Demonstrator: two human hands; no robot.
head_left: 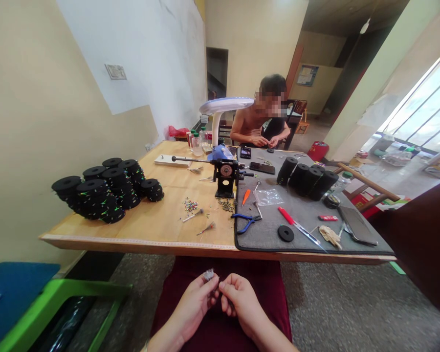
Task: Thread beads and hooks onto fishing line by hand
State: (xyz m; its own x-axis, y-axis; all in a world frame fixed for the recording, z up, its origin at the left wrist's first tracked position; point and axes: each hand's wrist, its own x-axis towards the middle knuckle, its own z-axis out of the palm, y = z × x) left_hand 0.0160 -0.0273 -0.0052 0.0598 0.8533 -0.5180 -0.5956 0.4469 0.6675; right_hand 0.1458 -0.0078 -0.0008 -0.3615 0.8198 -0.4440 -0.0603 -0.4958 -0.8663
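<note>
L hand [202, 295]: fingers curled round grey bristly bundle [209, 275]. R hand [240, 296] just beside, thumb + finger pinched; can't tell contents.

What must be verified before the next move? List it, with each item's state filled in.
1. Left hand holding the grey bristly bundle: ok, its tip shows above the thumb.
2. Right hand gripping a piece: cannot tell; thumb and forefinger are pinched, but anything between them is too small to make out.
3. Blue-handled pliers wholly on the grey mat: not ok, one handle end pokes past its left edge.
4. Black ring-shaped disc lying flat: ok, near the mat's front edge.
5. Co-worker's hands apart from yours: ok, across the table.
</note>
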